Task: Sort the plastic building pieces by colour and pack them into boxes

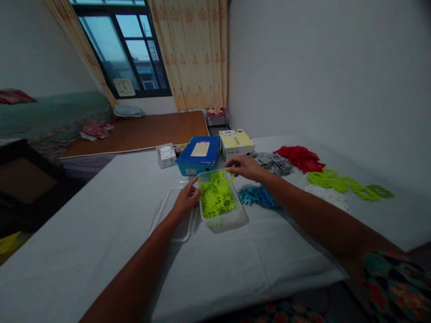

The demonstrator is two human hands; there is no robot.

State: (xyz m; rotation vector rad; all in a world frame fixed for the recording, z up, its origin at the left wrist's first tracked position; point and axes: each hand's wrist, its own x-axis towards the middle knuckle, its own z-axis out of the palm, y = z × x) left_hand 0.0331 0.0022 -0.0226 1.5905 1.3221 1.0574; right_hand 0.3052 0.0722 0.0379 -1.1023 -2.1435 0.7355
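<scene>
a smooth, see-through plastic tub (227, 220), rectangular with rounded corners, is standing upright about midway between the near and far edges of the cloth-covered table (111, 215). thin, flat, notched yellow-green pieces (217, 197) are filling it in a jagged heap, overlapping too closely to count. one clear rectangular lid (183, 229) is lying flat just left of the tub, partly under the left forearm.

the left hand (186, 197) is touching the tub's left rim, its fingers bending; i cannot tell whether they are pinching the wall. the right hand (244, 167) is reaching over the far right corner of the tub, thumb and fingertips drawing close together; i cannot tell whether they are pinching a piece.

five loose groups are lying on the cloth: a blue pile (259, 196) just right of the tub, a speckled grey pile (274, 163) toward the far edge, and a red pile (301, 158), a white pile (326, 195) and a chain of lime shapes (346, 184) toward the wall-side edge. three boxes are standing near the far edge: one blue (188, 168), one yellow-and-white (235, 142), one small white (166, 154).
</scene>
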